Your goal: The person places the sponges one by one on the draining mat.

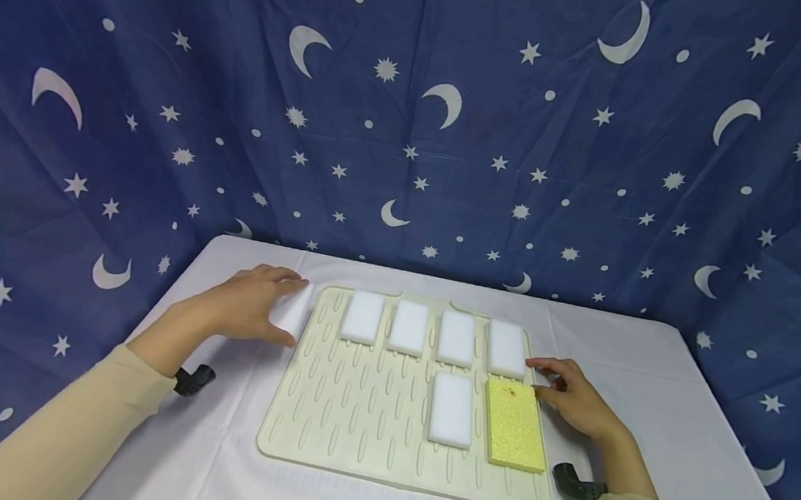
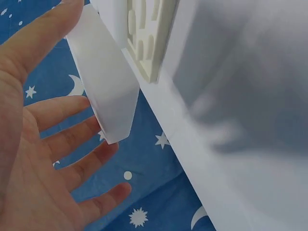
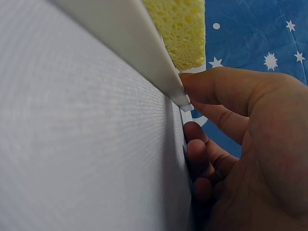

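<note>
A cream ridged mat (image 1: 349,406) lies on the white table. Its back row holds several white sponges (image 1: 362,316), and its front row holds one white sponge (image 1: 452,409) and a yellow sponge (image 1: 514,426). My left hand (image 1: 272,308) is at the mat's back left corner, with straight, spread fingers (image 2: 72,139). A white sponge (image 2: 106,82) stands between thumb and fingers, and the thumb touches its edge. My right hand (image 1: 546,379) is at the mat's right edge beside the yellow sponge (image 3: 183,29). Its thumb rests on the rim (image 3: 139,48), with the fingers (image 3: 202,159) curled below.
A dark blue cloth with moons and stars (image 1: 413,122) hangs behind and around the table (image 1: 646,402). The table's left edge (image 2: 192,159) runs close to my left hand. Black wrist mounts (image 1: 194,381) sit on both forearms.
</note>
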`<state>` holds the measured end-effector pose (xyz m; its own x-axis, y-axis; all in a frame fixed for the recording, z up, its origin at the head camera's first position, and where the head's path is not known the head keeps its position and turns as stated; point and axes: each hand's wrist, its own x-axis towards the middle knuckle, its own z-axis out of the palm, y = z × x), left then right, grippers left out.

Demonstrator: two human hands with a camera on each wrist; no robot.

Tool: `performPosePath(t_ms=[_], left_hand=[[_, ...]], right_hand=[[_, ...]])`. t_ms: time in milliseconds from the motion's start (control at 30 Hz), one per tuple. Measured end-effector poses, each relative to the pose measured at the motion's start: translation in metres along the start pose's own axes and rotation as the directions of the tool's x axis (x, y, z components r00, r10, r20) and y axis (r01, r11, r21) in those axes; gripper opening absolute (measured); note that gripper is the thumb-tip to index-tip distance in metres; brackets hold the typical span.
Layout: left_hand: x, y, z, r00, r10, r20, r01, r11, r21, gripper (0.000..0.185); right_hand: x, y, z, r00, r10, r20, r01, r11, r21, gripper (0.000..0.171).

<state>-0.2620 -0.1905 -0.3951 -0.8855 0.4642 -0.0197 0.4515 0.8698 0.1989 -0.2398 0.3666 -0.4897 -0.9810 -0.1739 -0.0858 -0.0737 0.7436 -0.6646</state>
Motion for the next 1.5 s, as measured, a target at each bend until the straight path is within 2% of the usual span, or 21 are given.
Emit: performPosePath(t_ms=[633, 1033, 1500], left_hand=[[0.002, 0.034, 0.007, 1.0, 0.011, -0.013, -0.012, 1.0, -0.008, 0.102], [0.005, 0.053, 0.019, 0.999, 0.044, 0.015, -0.044, 0.999, 0.007, 0.104], [0.009, 0.072, 0.032, 0.999, 0.036, 0.03, -0.037, 0.999, 0.018, 0.106]], right_hand=[[0.003, 0.0, -0.001, 1.0, -0.011, -0.004, 0.011, 1.0, -0.003, 0.047], [0.002, 0.0, -0.001, 1.0, -0.01, 0.001, 0.01, 1.0, 0.004, 0.047], [0.002, 0.0, 0.0, 1.0, -0.001, -0.002, 0.001, 1.0, -0.005, 0.047]])
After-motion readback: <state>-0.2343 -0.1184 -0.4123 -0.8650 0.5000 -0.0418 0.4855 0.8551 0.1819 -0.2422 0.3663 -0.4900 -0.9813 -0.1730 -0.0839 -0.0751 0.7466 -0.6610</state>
